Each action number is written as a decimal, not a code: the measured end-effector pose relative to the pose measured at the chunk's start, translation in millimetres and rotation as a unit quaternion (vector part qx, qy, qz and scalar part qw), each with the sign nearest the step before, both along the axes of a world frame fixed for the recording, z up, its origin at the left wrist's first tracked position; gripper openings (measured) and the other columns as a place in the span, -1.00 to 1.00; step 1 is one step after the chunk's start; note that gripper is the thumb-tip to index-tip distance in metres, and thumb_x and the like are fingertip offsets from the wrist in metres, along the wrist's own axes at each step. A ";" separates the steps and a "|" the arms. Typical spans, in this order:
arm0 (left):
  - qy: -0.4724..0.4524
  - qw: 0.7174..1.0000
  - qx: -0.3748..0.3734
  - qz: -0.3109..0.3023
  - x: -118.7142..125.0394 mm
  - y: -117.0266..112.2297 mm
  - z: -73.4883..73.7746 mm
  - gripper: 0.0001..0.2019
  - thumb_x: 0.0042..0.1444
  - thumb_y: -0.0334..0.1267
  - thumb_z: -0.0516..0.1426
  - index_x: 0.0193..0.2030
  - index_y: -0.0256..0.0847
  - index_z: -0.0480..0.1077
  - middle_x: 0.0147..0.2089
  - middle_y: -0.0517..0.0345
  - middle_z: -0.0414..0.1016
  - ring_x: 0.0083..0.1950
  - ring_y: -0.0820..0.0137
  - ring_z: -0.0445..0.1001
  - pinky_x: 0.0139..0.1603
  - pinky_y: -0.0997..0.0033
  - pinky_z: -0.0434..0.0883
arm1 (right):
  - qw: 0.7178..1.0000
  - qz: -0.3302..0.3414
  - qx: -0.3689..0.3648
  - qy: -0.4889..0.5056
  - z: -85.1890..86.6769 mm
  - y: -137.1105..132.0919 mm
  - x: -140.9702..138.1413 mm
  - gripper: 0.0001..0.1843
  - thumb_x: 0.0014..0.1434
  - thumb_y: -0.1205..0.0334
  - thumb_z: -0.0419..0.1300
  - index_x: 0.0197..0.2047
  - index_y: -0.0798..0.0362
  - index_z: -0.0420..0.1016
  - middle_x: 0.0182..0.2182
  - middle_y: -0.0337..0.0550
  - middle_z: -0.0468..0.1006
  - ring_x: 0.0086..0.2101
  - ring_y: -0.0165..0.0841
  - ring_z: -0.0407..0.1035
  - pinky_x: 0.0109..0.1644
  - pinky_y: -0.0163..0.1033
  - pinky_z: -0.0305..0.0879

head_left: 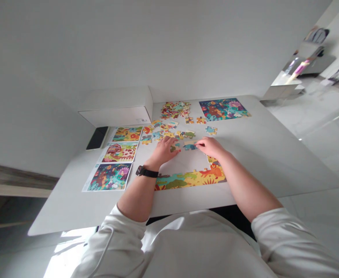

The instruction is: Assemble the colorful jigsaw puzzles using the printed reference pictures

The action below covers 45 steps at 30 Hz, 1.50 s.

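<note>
My left hand (166,150), with a black watch (147,171) on its wrist, curves over a puzzle piece (174,147), thumb at the near edge and fingers at the far one. Beside it, my right hand (210,146) pinches the right edge of a second puzzle piece with blue on it (189,146). Both lie low over the white table. Nearer my body is a joined puzzle border (186,178) showing a fox-like orange animal and green bushes; it turns up at the right, and my forearms partly cover it. Several loose puzzle pieces (157,135) lie just beyond my hands.
A heap of pieces (175,109) lies at the back, near an assembled dark-blue puzzle (225,109). Three picture sheets (120,152) line the left, beside a black phone (98,138). A white box (117,112) stands against the wall. The table (262,154) has rounded corners.
</note>
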<state>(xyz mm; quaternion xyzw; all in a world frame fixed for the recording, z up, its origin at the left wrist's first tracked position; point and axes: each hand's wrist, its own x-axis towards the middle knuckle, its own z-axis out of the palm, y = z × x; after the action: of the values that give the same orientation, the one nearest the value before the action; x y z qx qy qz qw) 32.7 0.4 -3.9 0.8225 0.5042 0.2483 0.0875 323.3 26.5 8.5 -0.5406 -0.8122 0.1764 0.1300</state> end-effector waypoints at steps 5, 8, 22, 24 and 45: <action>-0.003 1.000 -0.001 -0.006 8.5 -2.4 -0.3 -0.60 0.30 -0.16 0.33 0.24 -0.15 0.54 0.19 -0.11 0.55 0.22 0.08 0.57 0.30 0.02 0.55 | 1.000 -0.001 -0.003 -0.001 1.0 -0.5 -0.4 -0.74 0.44 0.19 0.28 0.03 -0.09 0.83 -0.08 -0.07 0.77 -0.12 -0.24 0.60 -0.02 -0.24 0.39; 0.004 1.000 -0.003 -0.009 8.7 -2.5 0.1 -0.60 0.31 -0.15 0.32 0.25 -0.16 0.53 0.20 -0.12 0.55 0.22 0.08 0.57 0.32 0.03 0.54 | 1.000 0.000 -0.005 -0.001 1.9 -1.0 -0.5 -0.73 0.44 0.19 0.28 0.03 -0.08 0.83 -0.08 -0.07 0.77 -0.12 -0.23 0.60 -0.03 -0.23 0.39; 0.043 0.998 -0.027 0.034 -13.1 -5.9 4.7 -0.60 0.30 -0.25 0.26 0.26 -0.12 0.48 0.22 -0.12 0.60 0.28 0.01 0.57 0.36 -0.05 0.50 | 1.000 0.001 -0.002 0.012 -0.1 -0.4 0.4 -0.74 0.41 0.22 0.29 0.04 -0.13 0.83 -0.04 -0.10 0.78 -0.08 -0.22 0.63 0.04 -0.22 0.46; 0.041 0.998 -0.028 0.037 -11.9 -6.8 4.3 -0.59 0.30 -0.25 0.26 0.28 -0.12 0.47 0.24 -0.12 0.60 0.31 0.01 0.55 0.38 -0.08 0.49 | 1.000 0.005 -0.004 0.011 -0.8 0.3 0.9 -0.73 0.42 0.22 0.28 0.05 -0.11 0.82 -0.04 -0.09 0.77 -0.08 -0.22 0.63 0.05 -0.22 0.46; -0.205 0.945 0.087 0.241 -9.1 -6.7 31.4 -0.78 0.53 -0.18 0.06 0.18 -0.08 0.45 -0.26 0.14 0.59 -0.22 0.28 0.59 -0.12 0.31 0.49 | 0.995 -0.064 0.043 0.061 34.6 61.7 -44.7 -0.74 0.32 0.20 0.35 0.06 -0.05 0.73 -0.09 -0.09 0.78 -0.12 -0.22 0.63 0.10 -0.12 0.51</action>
<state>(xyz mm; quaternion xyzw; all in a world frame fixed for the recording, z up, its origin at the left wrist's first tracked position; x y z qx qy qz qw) 23.5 -6.4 27.5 0.6121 0.6349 0.4683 0.0549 278.5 88.2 43.1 -0.5735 -0.7735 0.1650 0.2136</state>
